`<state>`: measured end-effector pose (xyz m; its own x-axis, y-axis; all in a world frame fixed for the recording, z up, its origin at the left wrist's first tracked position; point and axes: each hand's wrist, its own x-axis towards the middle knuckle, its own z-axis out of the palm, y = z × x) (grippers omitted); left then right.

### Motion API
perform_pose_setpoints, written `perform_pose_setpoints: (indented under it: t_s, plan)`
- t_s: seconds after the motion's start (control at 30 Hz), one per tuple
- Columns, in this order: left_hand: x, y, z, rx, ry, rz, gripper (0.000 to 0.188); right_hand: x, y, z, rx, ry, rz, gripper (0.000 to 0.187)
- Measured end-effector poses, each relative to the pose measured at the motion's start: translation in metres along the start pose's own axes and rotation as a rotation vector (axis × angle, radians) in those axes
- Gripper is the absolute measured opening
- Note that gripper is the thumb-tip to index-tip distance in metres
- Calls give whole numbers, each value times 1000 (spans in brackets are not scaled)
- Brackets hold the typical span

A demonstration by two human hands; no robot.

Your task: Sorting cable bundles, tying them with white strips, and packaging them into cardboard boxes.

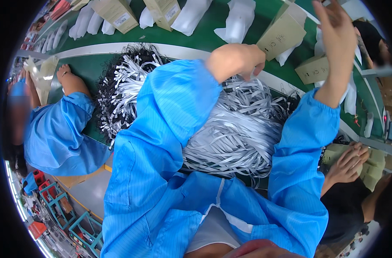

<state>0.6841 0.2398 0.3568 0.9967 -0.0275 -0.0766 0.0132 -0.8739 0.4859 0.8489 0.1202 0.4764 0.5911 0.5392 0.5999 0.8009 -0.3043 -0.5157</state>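
My left hand (pixel 239 62) is over the far side of a large pile of flat silver-grey straps (pixel 239 129), with its fingers curled downward and closed. Whatever is between those fingertips, if anything, is hidden. Just beyond it a tan carton (pixel 282 39) with handwritten marks stands tilted on the green belt. My right hand (pixel 339 34) is raised at the upper right, beside that carton's raised flaps, with fingers stretched out and slightly apart. Nothing shows in it, though its fingertips run up to the picture's top edge.
On the green conveyor (pixel 196 41) stand more cartons (pixel 117 16) and white-wrapped items (pixel 237 19). A bundle of straps with black cords (pixel 129 81) lies left. A co-worker in blue (pixel 66 133) sits left; another's hands (pixel 348 163) are at right. A smaller carton (pixel 313 69) is near my right wrist.
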Motion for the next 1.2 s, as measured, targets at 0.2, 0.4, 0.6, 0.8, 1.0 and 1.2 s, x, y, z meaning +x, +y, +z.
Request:
perform_pose_setpoints:
  t_s: [0.2,0.4,0.6,0.8,1.0,1.2]
  plan:
    - [-7,-4,-51,-97,234,187,13,-17,-51,-32,233,-7,26,34]
    - [-54,40,-110,102,305,165,30,-25,-35,-22,421,-767,-156,39]
    - [-61,42,-116,371,718,456,8,-32,-43,-14,250,-1300,-50,41]
    - [-90,61,-133,-226,1484,45,11,-41,-42,19,522,-1713,-96,40]
    - [-147,14,-156,93,1585,-149,11,-44,-47,21,525,-1767,-202,33]
    - [-142,31,-153,111,1605,-374,11,-44,-53,-1,496,-1449,-242,21]
